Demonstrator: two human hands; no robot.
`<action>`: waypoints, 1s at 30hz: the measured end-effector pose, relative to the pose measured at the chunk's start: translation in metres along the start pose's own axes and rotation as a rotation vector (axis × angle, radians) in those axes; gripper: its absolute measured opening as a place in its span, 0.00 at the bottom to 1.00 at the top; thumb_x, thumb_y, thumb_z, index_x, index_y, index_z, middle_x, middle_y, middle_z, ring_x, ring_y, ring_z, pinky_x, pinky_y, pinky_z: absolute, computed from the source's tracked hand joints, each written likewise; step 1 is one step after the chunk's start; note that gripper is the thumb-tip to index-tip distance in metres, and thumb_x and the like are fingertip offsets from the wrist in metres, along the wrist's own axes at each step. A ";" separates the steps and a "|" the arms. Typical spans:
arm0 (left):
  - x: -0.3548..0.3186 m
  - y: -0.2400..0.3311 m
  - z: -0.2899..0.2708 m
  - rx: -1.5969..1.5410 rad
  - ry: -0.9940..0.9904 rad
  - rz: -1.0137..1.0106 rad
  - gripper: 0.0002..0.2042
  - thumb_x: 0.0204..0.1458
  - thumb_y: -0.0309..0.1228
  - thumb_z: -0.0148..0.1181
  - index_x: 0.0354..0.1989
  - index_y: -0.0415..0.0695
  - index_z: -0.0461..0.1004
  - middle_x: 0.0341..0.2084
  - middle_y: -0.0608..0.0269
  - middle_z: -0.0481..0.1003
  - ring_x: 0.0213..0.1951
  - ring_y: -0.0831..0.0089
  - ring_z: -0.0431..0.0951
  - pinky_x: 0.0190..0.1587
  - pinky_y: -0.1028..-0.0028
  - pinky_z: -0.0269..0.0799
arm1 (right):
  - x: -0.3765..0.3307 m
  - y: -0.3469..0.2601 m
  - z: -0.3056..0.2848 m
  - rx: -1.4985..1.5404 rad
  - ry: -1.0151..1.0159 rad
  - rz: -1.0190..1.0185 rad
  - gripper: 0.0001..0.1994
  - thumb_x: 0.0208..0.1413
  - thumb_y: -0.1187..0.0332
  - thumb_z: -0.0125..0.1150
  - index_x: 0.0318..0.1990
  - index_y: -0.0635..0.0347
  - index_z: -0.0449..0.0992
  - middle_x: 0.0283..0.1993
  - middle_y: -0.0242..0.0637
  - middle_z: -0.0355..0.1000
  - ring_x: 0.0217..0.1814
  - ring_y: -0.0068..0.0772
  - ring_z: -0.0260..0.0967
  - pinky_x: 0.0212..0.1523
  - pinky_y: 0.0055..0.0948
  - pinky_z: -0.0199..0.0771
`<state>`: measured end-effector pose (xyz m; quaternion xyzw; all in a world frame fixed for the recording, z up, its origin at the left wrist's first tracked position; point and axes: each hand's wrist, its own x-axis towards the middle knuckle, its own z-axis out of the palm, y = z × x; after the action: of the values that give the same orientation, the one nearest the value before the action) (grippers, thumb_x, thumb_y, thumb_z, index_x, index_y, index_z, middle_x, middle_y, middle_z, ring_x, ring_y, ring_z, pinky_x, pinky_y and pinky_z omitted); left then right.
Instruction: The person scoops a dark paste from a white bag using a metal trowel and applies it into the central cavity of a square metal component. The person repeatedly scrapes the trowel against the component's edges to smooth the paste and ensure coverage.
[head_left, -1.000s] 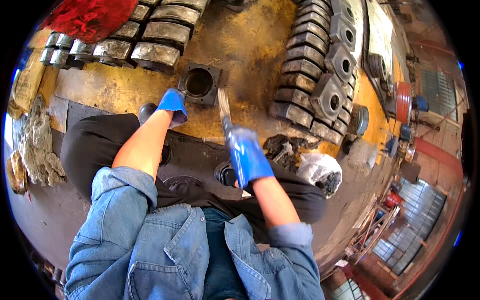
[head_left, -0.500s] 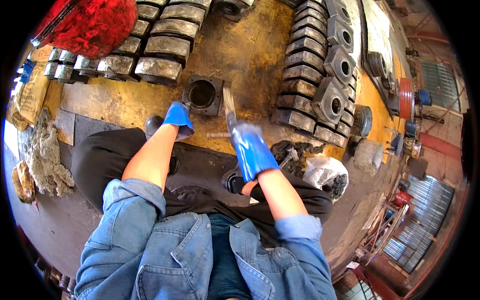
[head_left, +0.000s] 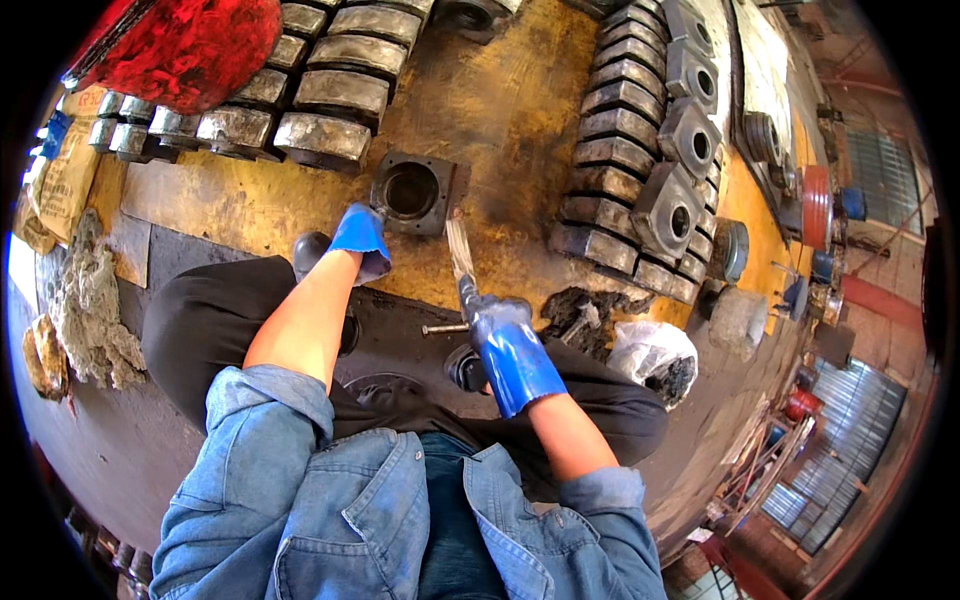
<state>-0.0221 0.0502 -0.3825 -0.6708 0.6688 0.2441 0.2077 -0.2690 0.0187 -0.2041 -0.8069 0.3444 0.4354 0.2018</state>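
Note:
A dark square metal block (head_left: 411, 192) with a round bore lies flat on the yellow, stained surface in front of me. My left hand (head_left: 360, 238), in a blue glove, is at the block's near left corner and seems to touch it; the cuff hides the fingers. My right hand (head_left: 505, 335), also gloved in blue, is closed around a brush-like tool (head_left: 461, 252) with a pale, streaked flat end. That end points away from me, just short of the block's near right corner. A short metal rod (head_left: 445, 328) stands out sideways by the right fist.
Rows of worn metal blocks (head_left: 322, 140) stand at the far left, below a red lump (head_left: 185, 55). More blocks (head_left: 598, 245) and several bored square pieces (head_left: 665, 212) line the right. Nearer lie a white plastic bag (head_left: 650, 350) and a grey rag heap (head_left: 92, 315).
My right hand has drawn back toward me with the tool, its pale end leaving the block's right side. My left hand has stayed at the block's corner.

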 end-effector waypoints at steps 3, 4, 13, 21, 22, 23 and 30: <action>-0.034 0.012 -0.045 0.070 -0.116 0.058 0.22 0.42 0.45 0.55 0.41 0.42 0.78 0.38 0.50 0.77 0.40 0.61 0.79 0.41 0.69 0.73 | -0.017 -0.010 -0.004 0.074 0.099 0.018 0.23 0.61 0.67 0.35 0.65 0.52 0.52 0.49 0.46 0.73 0.48 0.46 0.73 0.49 0.51 0.69; -0.044 0.012 -0.060 0.102 -0.152 0.066 0.21 0.44 0.44 0.54 0.41 0.42 0.78 0.38 0.50 0.77 0.41 0.61 0.78 0.41 0.69 0.73 | -0.018 -0.010 0.003 0.073 0.097 0.010 0.23 0.61 0.67 0.36 0.65 0.53 0.53 0.48 0.47 0.73 0.47 0.47 0.73 0.48 0.50 0.70; -0.002 -0.003 0.007 0.018 -0.096 0.073 0.18 0.46 0.44 0.54 0.42 0.46 0.76 0.34 0.55 0.75 0.37 0.63 0.78 0.38 0.69 0.73 | -0.030 0.005 0.005 0.064 0.318 -0.126 0.26 0.54 0.71 0.45 0.62 0.58 0.56 0.42 0.54 0.73 0.42 0.48 0.74 0.40 0.43 0.73; -0.003 0.014 -0.005 -0.042 -0.039 0.057 0.25 0.45 0.47 0.55 0.47 0.43 0.75 0.40 0.52 0.77 0.41 0.60 0.78 0.41 0.66 0.74 | -0.014 0.007 0.005 0.058 0.358 -0.093 0.24 0.61 0.69 0.37 0.65 0.63 0.50 0.42 0.52 0.74 0.42 0.46 0.75 0.37 0.42 0.75; -0.003 0.009 0.000 -0.046 -0.028 0.040 0.24 0.45 0.47 0.55 0.46 0.43 0.75 0.40 0.52 0.77 0.41 0.59 0.78 0.41 0.66 0.74 | -0.012 0.005 0.009 0.055 0.371 -0.102 0.24 0.61 0.69 0.37 0.65 0.63 0.50 0.42 0.52 0.74 0.42 0.46 0.75 0.37 0.42 0.75; -0.001 0.003 0.014 -0.059 -0.007 0.009 0.23 0.45 0.47 0.55 0.45 0.43 0.75 0.40 0.51 0.77 0.41 0.59 0.78 0.41 0.66 0.74 | -0.009 0.002 0.019 0.013 0.375 -0.139 0.24 0.60 0.70 0.38 0.63 0.65 0.52 0.39 0.51 0.75 0.39 0.45 0.75 0.34 0.40 0.76; 0.011 -0.003 0.015 -0.173 -0.061 -0.021 0.19 0.48 0.45 0.54 0.41 0.44 0.77 0.40 0.51 0.76 0.40 0.58 0.78 0.42 0.66 0.74 | -0.018 -0.005 0.005 0.084 0.268 -0.086 0.22 0.60 0.69 0.38 0.62 0.64 0.55 0.39 0.51 0.74 0.39 0.47 0.75 0.35 0.42 0.74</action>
<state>-0.0197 0.0508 -0.4017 -0.6856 0.6314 0.3190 0.1718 -0.2756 0.0321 -0.1916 -0.8627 0.3513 0.2998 0.2059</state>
